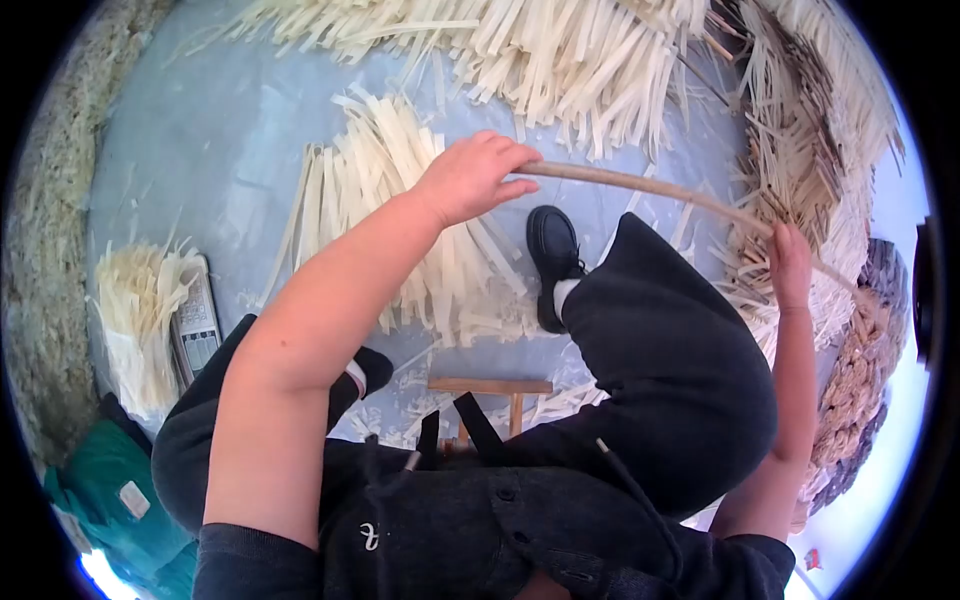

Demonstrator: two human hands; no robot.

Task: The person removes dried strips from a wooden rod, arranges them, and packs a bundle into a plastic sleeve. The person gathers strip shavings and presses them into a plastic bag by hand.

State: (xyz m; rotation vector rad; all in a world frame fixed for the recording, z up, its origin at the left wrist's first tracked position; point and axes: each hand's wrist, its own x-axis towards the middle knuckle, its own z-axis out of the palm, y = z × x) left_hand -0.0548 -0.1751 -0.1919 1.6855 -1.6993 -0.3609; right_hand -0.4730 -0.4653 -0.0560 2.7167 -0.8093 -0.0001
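A long, thin brown stick point(640, 183), slightly bowed, stretches between both hands above my knee. My left hand point(475, 178) pinches its left end between thumb and fingers. Farther along to the right, my right hand point(790, 262) is closed around the same stick, whose far end runs on past it towards the lower right. Below and behind my left forearm lies a heap of pale, flat strips point(385, 150), partly covered by the arm. The right hand is nearest to a stack of strips and brown sticks point(790, 130).
A larger pile of pale strips point(560, 60) spreads across the far floor. A small wooden frame point(490, 385) stands between my legs. At left are a wrapped strip bundle point(140, 330), a grey slotted object point(200, 325) and green cloth point(110, 480). Brown, rough bundles point(850, 400) stand at right.
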